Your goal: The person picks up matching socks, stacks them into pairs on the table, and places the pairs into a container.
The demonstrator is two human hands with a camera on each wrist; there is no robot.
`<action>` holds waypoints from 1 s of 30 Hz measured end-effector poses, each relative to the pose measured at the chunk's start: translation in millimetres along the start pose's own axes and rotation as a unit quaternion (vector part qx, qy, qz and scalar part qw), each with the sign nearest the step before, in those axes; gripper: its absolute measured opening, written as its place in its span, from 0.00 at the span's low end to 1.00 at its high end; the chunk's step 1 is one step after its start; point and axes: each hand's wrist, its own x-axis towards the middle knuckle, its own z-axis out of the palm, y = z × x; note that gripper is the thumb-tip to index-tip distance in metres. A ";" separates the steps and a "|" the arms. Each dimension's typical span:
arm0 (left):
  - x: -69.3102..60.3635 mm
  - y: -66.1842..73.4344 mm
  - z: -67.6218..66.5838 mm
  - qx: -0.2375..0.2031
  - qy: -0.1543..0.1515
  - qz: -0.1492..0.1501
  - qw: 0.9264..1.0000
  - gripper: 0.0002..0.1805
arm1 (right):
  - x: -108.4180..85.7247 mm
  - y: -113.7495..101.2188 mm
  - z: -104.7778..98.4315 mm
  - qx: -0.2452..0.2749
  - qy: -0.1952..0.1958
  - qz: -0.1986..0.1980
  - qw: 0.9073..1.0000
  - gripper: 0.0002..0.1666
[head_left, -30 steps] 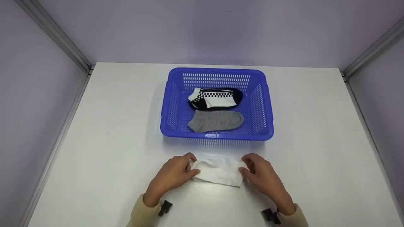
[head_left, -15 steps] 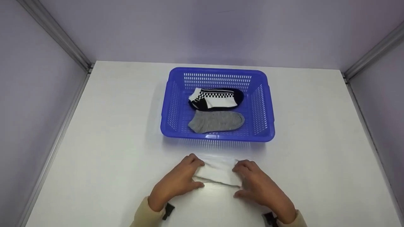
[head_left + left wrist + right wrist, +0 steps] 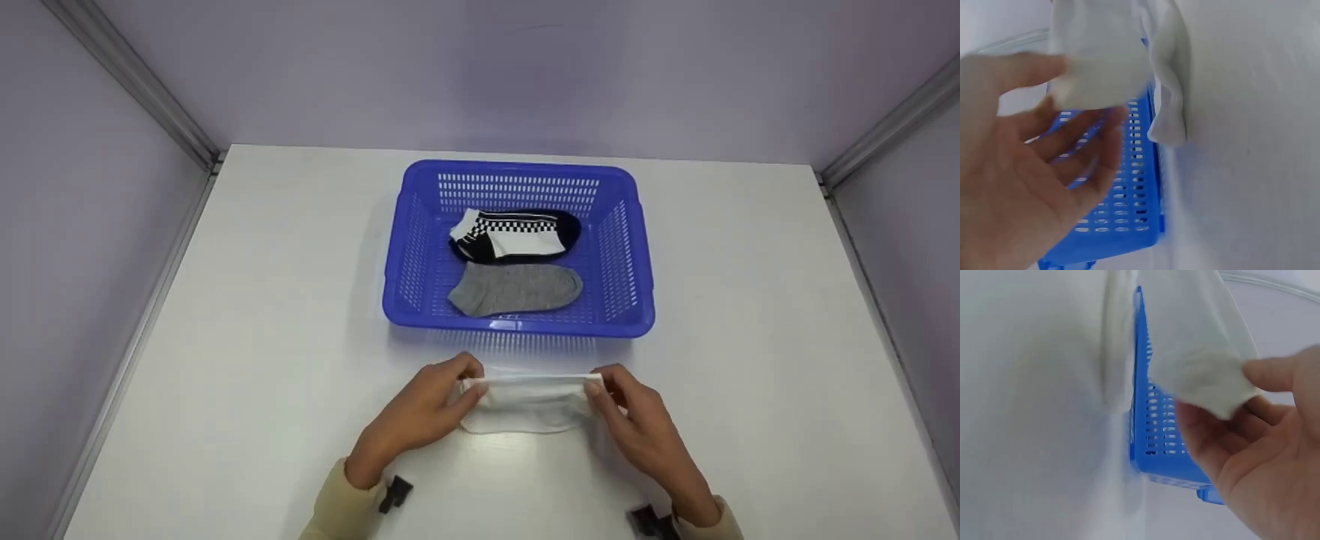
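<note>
A white sock (image 3: 525, 409) is stretched between my two hands in front of the basket, its upper edge raised in a straight line. My left hand (image 3: 427, 405) pinches its left end between thumb and fingers. At the other end my right hand (image 3: 637, 420) pinches the right corner, thumb on the near side. In the left wrist view the sock (image 3: 1098, 56) hangs from the thumb and fingertips, with a second fold beside it. The right wrist view shows the fabric (image 3: 1202, 377) between thumb and fingers.
Just beyond the hands stands a blue plastic basket (image 3: 517, 325) on the white table (image 3: 750, 337). Inside lie a black-and-white checkered sock (image 3: 517, 234) and a grey sock (image 3: 517, 289), side by side. Pale panels (image 3: 525, 75) enclose the back and sides.
Both hands let their thumbs come off the white sock, then pinched it again by its far edge. That edge is now lifted and pulled straight, and the hands are farther apart.
</note>
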 end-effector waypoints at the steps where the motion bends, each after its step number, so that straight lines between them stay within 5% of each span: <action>1: 0.8 -0.4 -0.2 -0.024 0.012 -0.003 1.000 0.07 | -0.3 -0.8 -0.6 0.025 0.010 0.010 1.000 0.04; 6: 4.8 -2.7 5.2 -0.038 0.044 -0.022 0.998 0.09 | 0.2 0.9 -0.6 0.061 0.025 0.055 0.996 0.07; 15: 9.7 -5.7 14.8 0.081 0.049 -0.098 0.991 0.10 | 5.4 12.0 4.9 -0.070 -0.010 0.094 0.993 0.10; 22: 9.1 7.2 16.6 0.128 0.086 -0.082 0.985 0.09 | 8.9 5.0 14.0 -0.109 -0.023 0.089 0.990 0.10; 26: 11.3 15.8 16.0 0.082 0.013 -0.035 0.996 0.04 | 9.8 5.6 14.3 -0.127 -0.009 0.080 0.989 0.10; 30: 12.3 11.7 18.4 0.087 -0.076 -0.021 0.993 0.08 | 10.5 8.6 14.1 -0.118 -0.006 0.077 0.990 0.09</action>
